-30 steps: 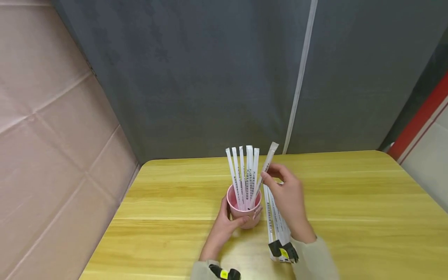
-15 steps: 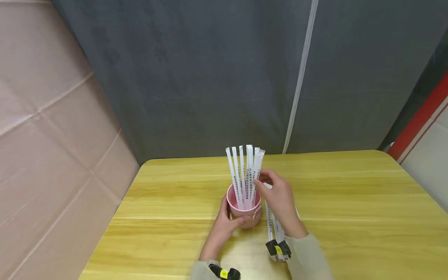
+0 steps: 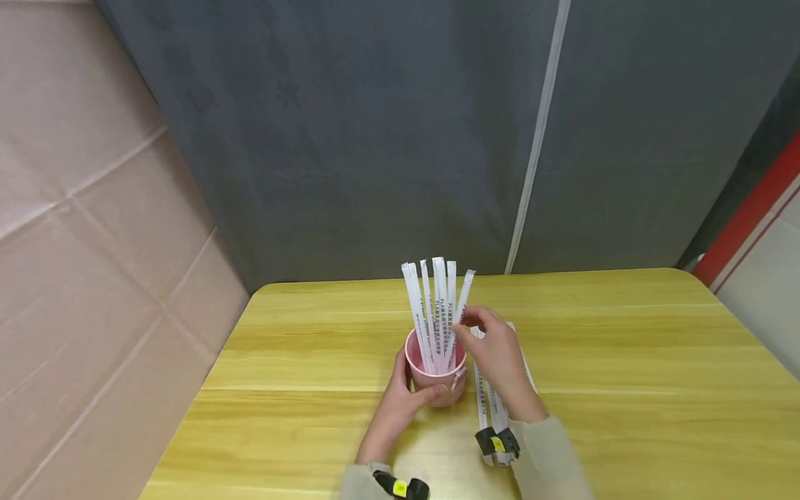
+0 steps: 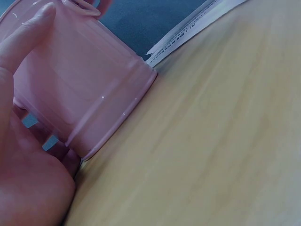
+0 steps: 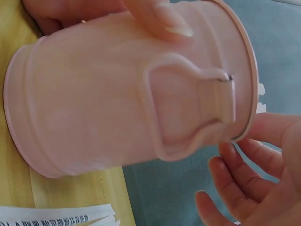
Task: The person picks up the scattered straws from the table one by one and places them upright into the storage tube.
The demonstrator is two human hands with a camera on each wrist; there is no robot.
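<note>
the pink cup (image 3: 446, 397) stands upright, its base on the table (image 3: 300, 389); the left hand (image 3: 400, 399) curls round its near left side, thumb laid across the front; the right hand (image 3: 500, 351) is at the rim, thumb and forefinger apparently pinching the rightmost straw (image 3: 465, 288), the other fingers loosely spread; the wrapped straws (image 3: 437, 278) beside it rise out of the cup in a fan, all bunched low down.

as i judge it, those tall straws could lever the cup over — if the left hand slackens while the right one knocks or tugs; a pinch that small might let the paper sleeve crease or slip; moving one straw could drag a neighbour, since they crowd together; the wire handle (image 5: 151, 108) juts out near the right fingers and might snag one.

loose straws (image 3: 480, 403) lie just right of the cup, partly under the right forearm — a dropping wrist strap (image 3: 484, 440) could sweep them askew; that strip is the tightest; wide wood runs off to left and right, and some shows behind the cup before the table's far edge, with the dark curtain (image 3: 350, 139) beyond.
</note>
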